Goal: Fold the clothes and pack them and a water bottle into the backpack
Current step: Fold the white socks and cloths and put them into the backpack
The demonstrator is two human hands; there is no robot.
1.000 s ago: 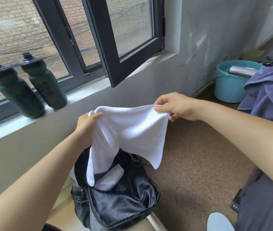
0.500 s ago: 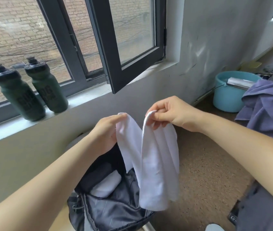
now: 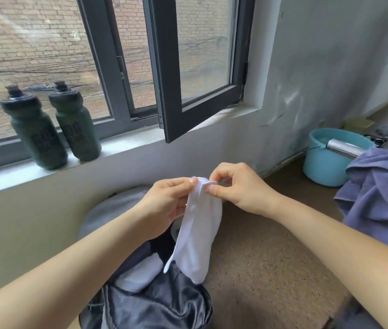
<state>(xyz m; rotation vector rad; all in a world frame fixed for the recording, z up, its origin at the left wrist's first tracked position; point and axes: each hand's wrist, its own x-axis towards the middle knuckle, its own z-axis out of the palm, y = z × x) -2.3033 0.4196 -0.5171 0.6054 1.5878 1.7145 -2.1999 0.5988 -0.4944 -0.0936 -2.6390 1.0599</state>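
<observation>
Black backpack (image 3: 155,305) open below your fingers, white bundle (image 3: 138,274) inside. Your left hand (image 3: 164,200) and right hand (image 3: 240,186) pinch the top edge of the white cloth (image 3: 200,233); it hangs doubled. Beyond your fingertips, green bottles (image 3: 36,134) stand on the sill.

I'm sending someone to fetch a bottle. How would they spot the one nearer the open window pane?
Start at the window sill below the dark-framed window. Two dark green, black-capped ones stand there side by side. Yours is the right-hand bottle, closer to the swung-open pane than the left-hand bottle.
</observation>
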